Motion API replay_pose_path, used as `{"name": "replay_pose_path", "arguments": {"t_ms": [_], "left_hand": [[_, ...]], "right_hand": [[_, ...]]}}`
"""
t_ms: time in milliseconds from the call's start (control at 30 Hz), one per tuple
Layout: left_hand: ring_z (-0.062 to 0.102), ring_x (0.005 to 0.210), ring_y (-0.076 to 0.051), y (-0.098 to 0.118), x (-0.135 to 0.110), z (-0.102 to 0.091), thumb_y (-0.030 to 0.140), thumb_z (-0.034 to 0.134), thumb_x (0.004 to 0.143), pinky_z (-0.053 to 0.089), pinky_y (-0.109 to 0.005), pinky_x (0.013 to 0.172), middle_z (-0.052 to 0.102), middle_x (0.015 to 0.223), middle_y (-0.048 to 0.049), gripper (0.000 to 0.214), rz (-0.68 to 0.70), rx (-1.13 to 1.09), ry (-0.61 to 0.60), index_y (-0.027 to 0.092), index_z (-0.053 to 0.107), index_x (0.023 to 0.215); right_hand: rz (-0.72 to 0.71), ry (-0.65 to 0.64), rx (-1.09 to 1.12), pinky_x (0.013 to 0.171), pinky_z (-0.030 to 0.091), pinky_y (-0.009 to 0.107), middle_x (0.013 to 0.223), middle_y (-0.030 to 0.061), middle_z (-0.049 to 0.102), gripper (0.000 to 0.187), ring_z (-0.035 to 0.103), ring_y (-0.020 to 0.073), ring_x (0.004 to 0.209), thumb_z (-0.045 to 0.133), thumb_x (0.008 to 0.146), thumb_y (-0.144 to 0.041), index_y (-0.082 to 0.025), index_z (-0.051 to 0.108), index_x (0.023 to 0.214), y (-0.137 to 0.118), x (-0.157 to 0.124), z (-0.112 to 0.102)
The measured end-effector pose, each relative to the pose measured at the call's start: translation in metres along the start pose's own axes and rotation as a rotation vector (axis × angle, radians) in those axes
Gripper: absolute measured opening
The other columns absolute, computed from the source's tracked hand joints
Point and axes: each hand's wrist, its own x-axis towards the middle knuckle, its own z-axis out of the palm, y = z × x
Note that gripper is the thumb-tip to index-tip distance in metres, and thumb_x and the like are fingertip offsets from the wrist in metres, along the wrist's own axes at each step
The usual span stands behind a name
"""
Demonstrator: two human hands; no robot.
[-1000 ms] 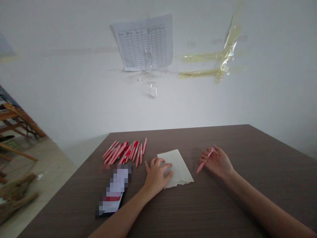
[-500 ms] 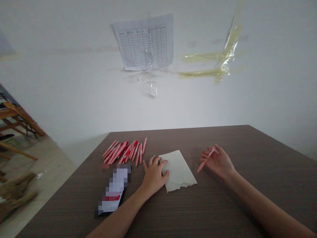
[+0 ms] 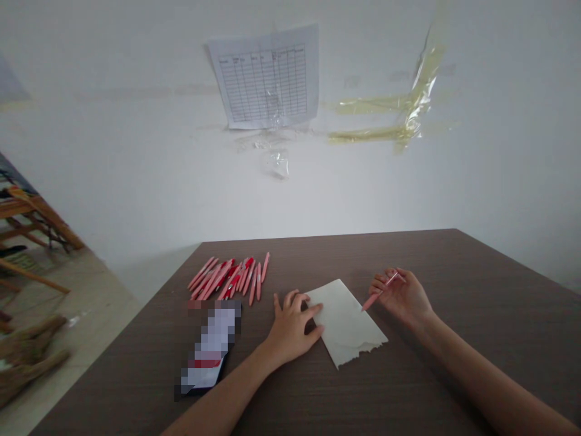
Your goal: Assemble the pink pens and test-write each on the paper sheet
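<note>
A pale sheet of paper with a torn front edge lies on the dark wooden table. My left hand rests at the paper's left side, fingers spread, two of them over its edge. In my right hand is a pink pen, held between the fingers with the palm turned up. The pen's lower end points down to the left, at the paper's right edge; I cannot tell whether it touches. Several pink and red pens lie in a loose group at the back left of the table.
A phone, partly blurred out, lies left of my left forearm. Behind the table stands a white wall with a printed chart and yellowish tape. Wooden furniture stands on the floor at left.
My left hand and the paper have slid to the right and a little toward me. The paper now reaches the pen's lower end. The right hand has hardly moved and still holds the pen.
</note>
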Motion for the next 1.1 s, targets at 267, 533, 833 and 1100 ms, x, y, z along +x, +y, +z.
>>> {"name": "replay_pose_path", "arguments": {"t_ms": [267,533,833,1100], "left_hand": [[0.034,0.135,-0.035,0.005,-0.001,-0.001,0.048,0.062,0.083,0.006,-0.076,0.110,0.052,0.131,-0.0051,0.049,0.044,-0.034,-0.032,0.044,0.054,0.131],[0.032,0.137,-0.035,0.003,0.000,0.004,0.050,0.066,0.080,0.009,-0.074,0.112,0.050,0.138,-0.0081,0.056,-0.003,-0.039,0.011,0.033,0.053,0.131],[0.036,0.134,-0.036,-0.003,0.005,0.011,0.045,0.068,0.079,0.015,-0.072,0.111,0.054,0.133,-0.0079,0.041,-0.169,-0.007,0.127,0.029,0.063,0.117],[0.034,0.137,-0.035,-0.001,0.005,0.009,0.045,0.069,0.078,0.013,-0.074,0.110,0.054,0.133,-0.0079,0.040,-0.140,-0.019,0.083,0.030,0.063,0.114]], "right_hand": [[0.007,-0.031,-0.054,0.055,0.048,0.030,0.067,-0.0006,0.050,0.026,0.050,0.0132,0.056,0.061,0.086,-0.037,-0.022,0.050,0.068,0.003,-0.002,0.005],[-0.054,0.065,-0.129,0.047,0.049,0.024,0.078,0.0039,0.065,0.008,0.055,0.0123,0.057,0.062,0.082,-0.013,-0.020,0.062,0.078,0.006,0.010,-0.012],[-0.126,0.095,-0.340,0.067,0.058,0.032,0.080,0.0005,0.067,0.027,0.062,0.0152,0.068,0.068,0.082,-0.048,-0.022,0.065,0.076,0.016,0.003,-0.009],[-0.252,0.017,-0.774,0.055,0.044,0.024,0.072,-0.0006,0.064,0.023,0.055,0.0137,0.064,0.085,0.068,-0.031,-0.021,0.067,0.076,0.033,-0.006,-0.001]]}}
